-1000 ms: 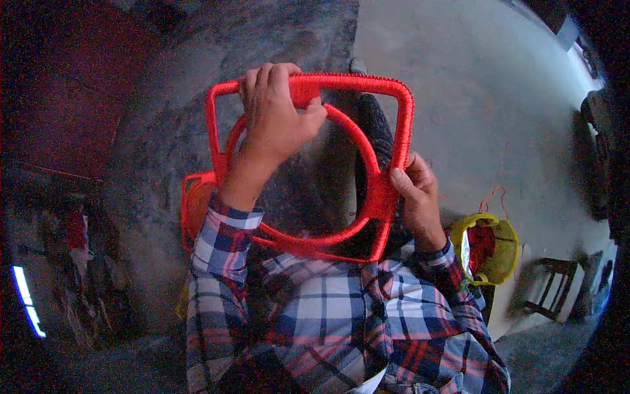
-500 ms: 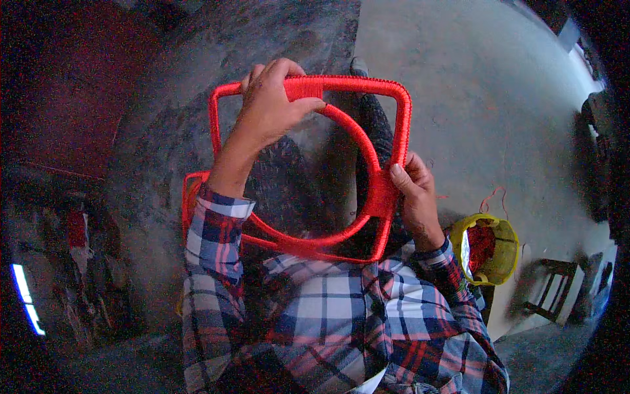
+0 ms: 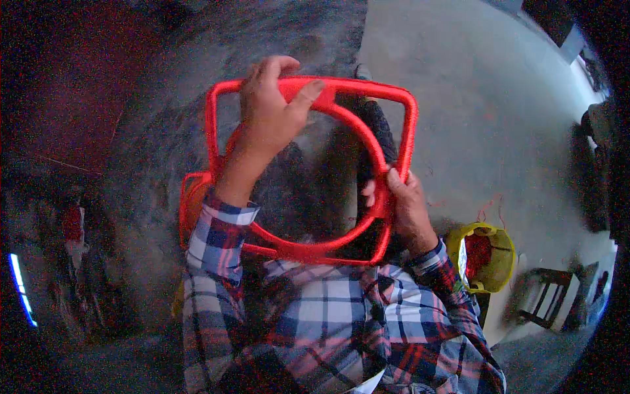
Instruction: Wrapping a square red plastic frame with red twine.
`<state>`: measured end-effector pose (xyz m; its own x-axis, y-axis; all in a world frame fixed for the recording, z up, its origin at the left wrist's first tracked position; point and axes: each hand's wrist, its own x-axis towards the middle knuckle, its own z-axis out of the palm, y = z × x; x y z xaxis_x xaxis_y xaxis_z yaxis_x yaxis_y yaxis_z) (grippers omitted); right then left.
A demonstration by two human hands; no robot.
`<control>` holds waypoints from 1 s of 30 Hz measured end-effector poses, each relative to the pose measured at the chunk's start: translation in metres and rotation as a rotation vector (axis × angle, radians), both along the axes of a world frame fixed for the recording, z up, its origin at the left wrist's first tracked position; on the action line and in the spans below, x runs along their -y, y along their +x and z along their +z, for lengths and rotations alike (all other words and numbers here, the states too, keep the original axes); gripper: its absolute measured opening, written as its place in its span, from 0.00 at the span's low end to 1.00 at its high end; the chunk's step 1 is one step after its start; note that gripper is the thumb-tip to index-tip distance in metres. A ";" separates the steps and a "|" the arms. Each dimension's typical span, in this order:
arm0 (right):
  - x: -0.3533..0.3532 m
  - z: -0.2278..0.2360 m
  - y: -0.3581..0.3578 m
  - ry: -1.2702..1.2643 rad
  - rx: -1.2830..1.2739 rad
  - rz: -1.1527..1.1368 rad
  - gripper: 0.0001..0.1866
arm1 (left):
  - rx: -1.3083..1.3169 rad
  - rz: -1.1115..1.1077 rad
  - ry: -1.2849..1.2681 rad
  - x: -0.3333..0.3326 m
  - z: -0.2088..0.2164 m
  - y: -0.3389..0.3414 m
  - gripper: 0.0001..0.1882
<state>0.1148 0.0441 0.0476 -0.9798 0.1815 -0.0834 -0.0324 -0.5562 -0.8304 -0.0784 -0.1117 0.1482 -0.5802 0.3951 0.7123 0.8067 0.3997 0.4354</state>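
A red cord-wrapped frame (image 3: pixel 410 131), roughly rectangular with rounded corners, is held up in front of my chest. Inside it a red ring (image 3: pixel 373 139) joins the outer bars at wrapped sections. My left hand (image 3: pixel 266 111) is on the top bar, fingers curled over its far side and thumb lying across the wrapped join. On the right side my right hand (image 3: pixel 410 207) grips the frame where the ring meets the bar. Its thumb is in front, and fingertips show through the ring's opening. Beside my left forearm, partly hidden, is a smaller red-wrapped piece (image 3: pixel 186 210).
A yellow bucket (image 3: pixel 504 257) with red cord (image 3: pixel 478 256) inside stands at my right, a loose red strand (image 3: pixel 487 211) by its rim. Beyond it is a dark slatted wooden piece (image 3: pixel 550 297). My outstretched leg (image 3: pixel 375 121) shows behind the frame.
My left thumb has moved up onto the wrapped join. Fingertips of my right hand have come into view inside the ring. The frame has tilted slightly, its right side a little lower.
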 end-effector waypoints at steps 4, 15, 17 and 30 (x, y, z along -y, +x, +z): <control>-0.026 -0.006 0.008 0.041 0.043 -0.178 0.20 | -0.386 0.042 0.069 0.043 0.019 -0.017 0.21; -0.053 -0.043 0.012 -0.132 0.022 -0.298 0.19 | 1.426 -0.619 0.445 0.081 -0.023 -0.009 0.25; -0.052 -0.037 0.012 -0.142 0.035 -0.336 0.17 | 1.486 -0.684 0.408 0.073 -0.016 -0.002 0.25; -0.049 -0.042 0.023 -0.032 -0.005 -0.260 0.13 | 1.328 -0.497 0.407 0.064 -0.035 -0.004 0.15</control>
